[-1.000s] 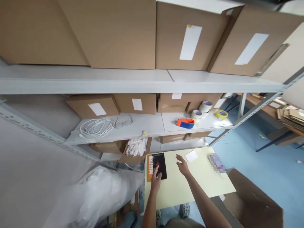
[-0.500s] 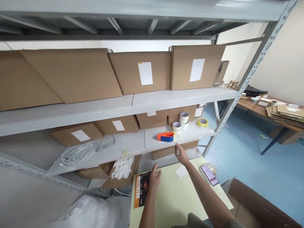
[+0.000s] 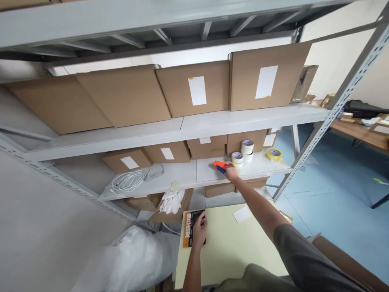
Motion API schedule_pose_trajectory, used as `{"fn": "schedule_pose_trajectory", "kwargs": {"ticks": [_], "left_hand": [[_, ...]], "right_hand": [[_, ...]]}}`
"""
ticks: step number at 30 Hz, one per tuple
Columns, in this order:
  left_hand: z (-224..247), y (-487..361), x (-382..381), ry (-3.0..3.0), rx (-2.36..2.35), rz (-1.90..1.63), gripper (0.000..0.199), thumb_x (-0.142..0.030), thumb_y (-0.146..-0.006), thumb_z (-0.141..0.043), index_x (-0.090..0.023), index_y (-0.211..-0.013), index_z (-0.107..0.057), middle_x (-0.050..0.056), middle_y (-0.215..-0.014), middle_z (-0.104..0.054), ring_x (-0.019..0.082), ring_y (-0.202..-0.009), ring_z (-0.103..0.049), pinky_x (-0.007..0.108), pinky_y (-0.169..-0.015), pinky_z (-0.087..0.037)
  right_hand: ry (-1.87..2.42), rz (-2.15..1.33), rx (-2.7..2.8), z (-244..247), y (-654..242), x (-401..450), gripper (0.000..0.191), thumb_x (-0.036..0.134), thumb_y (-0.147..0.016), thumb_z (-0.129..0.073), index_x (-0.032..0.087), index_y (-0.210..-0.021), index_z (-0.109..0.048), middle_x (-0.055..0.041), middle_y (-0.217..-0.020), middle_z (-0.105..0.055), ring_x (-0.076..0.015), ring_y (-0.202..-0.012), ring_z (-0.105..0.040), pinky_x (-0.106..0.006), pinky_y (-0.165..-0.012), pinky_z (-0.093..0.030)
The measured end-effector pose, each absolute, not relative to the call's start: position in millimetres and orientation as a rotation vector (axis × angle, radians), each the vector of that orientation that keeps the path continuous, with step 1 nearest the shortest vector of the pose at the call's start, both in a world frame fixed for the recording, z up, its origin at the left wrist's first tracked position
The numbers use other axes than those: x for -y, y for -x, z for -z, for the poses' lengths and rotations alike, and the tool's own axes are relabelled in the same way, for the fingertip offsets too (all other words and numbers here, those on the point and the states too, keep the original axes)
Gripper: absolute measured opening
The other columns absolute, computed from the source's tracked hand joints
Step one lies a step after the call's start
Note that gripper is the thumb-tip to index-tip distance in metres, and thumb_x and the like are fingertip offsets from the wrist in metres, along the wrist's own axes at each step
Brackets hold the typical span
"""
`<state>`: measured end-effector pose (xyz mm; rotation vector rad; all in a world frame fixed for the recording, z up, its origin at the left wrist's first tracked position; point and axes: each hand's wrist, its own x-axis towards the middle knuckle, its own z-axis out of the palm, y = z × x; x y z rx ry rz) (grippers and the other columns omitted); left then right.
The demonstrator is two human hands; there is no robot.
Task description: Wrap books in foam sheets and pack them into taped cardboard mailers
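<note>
On the lower shelf an orange and blue tape dispenser (image 3: pixel 220 165) has its right end in my right hand (image 3: pixel 232 173), whose fingers are closed around it. The dispenser is tilted, close to the shelf surface. Right beside it stand rolls of white tape (image 3: pixel 237 158), and farther right lies a roll of yellow tape (image 3: pixel 274 154). My left hand (image 3: pixel 199 230) is over the right part of a black and orange magazine (image 3: pixel 187 230) on the pale yellow table (image 3: pixel 231 251). Its fingers are loosely bent and apart, holding nothing; whether it touches the magazine is unclear.
Cardboard boxes (image 3: pixel 194 87) line the middle shelf (image 3: pixel 212 121) of a grey metal rack. Coiled white cable (image 3: pixel 128 181) lies on the shelf below. A white card (image 3: pixel 242 214) rests on the table. White gloves (image 3: pixel 172 201) fill an open box at the left, above a plastic bag (image 3: pixel 146 251).
My right hand has reached up to the shelf and taken hold of the tape dispenser, which is now turned. My left hand has moved over the magazine. The view has shifted left.
</note>
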<state>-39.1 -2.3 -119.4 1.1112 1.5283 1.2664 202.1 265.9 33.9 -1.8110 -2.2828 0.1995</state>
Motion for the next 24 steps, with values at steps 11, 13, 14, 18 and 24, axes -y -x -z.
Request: {"fn": "schedule_pose_trajectory", "kwargs": {"ticks": [11, 13, 14, 18, 24], "left_hand": [[147.4, 104.9, 32.5, -1.094, -1.454, -1.302, 0.058, -0.059, -0.086, -0.071, -0.023, -0.132, -0.073, 0.015, -0.134, -0.074, 0.027, -0.110, -0.077, 0.043, -0.100, -0.061], [160.4, 113.4, 40.5, -1.074, -1.415, -1.283, 0.061, -0.061, -0.085, -0.072, -0.022, -0.131, -0.073, 0.016, -0.134, -0.074, 0.026, -0.106, -0.077, 0.044, -0.099, -0.062], [166.1, 116.6, 44.7, -1.059, -1.397, -1.263, 0.063, -0.063, -0.084, -0.072, -0.021, -0.131, -0.073, 0.016, -0.133, -0.074, 0.026, -0.103, -0.078, 0.045, -0.098, -0.062], [178.4, 121.7, 58.6, -1.017, -1.369, -1.171, 0.069, -0.068, -0.080, -0.074, -0.019, -0.129, -0.072, 0.019, -0.134, -0.073, 0.026, -0.096, -0.079, 0.047, -0.096, -0.063], [175.6, 107.8, 64.7, -1.056, -1.385, -1.124, 0.064, -0.063, -0.084, -0.069, -0.019, -0.129, -0.071, 0.018, -0.131, -0.073, 0.025, -0.095, -0.078, 0.046, -0.096, -0.062]], "right_hand": [[1.407, 0.130, 2.125, 13.7, -152.3, -151.1, 0.021, 0.019, -0.099, -0.057, 0.019, -0.115, -0.070, -0.0130, -0.103, -0.077, -0.0281, -0.103, -0.064, -0.041, -0.104, -0.037], [1.403, 0.130, 2.127, 34.9, -148.7, -120.0, 0.016, 0.017, -0.099, -0.055, 0.019, -0.106, -0.070, -0.0118, -0.098, -0.075, -0.0275, -0.099, -0.063, -0.040, -0.099, -0.039], [1.412, 0.115, 2.130, 45.8, -148.8, -104.4, 0.016, 0.016, -0.098, -0.055, 0.020, -0.103, -0.069, -0.0111, -0.096, -0.075, -0.0271, -0.097, -0.063, -0.040, -0.098, -0.040], [1.531, -0.059, 2.153, 89.2, -162.3, -42.8, 0.017, 0.012, -0.091, -0.058, 0.021, -0.101, -0.069, -0.0088, -0.096, -0.075, -0.0268, -0.098, -0.065, -0.042, -0.102, -0.043], [1.895, -0.339, 2.136, 149.3, -212.5, 28.5, 0.024, 0.009, -0.080, -0.061, 0.021, -0.098, -0.073, -0.0108, -0.107, -0.078, -0.0289, -0.112, -0.068, -0.046, -0.113, -0.043]]}}
